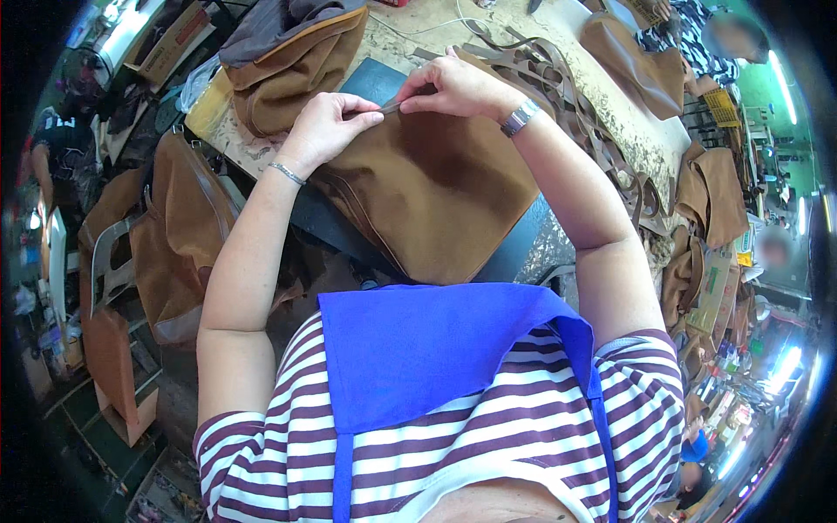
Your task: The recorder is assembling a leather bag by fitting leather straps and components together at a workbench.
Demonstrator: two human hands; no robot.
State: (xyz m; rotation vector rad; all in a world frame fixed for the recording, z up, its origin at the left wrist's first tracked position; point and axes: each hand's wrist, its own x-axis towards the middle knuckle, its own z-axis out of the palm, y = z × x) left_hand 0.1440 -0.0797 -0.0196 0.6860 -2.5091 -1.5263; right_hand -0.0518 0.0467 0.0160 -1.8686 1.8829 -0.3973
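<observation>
My left hand [327, 126] and my right hand [453, 87] meet over a brown bag [436, 192], fingertips pinched close together. Between them runs a thin, narrow piece [390, 108], too small to name; both hands grip it. The bag lies slanted on a dark blue-black board [523, 240], its stitched seam on the left and its lower corner toward my body. A bracelet circles my left wrist and a metal-band watch sits on the right. My hands hide part of the bag's far edge.
Another brown bag [301, 74] with a dark lining stands at the table's far left. Loose brown straps [602, 139] pile up on the right of the worn table [418, 39]. More bags [179, 235] hang at left. A person [697, 39] works at far right.
</observation>
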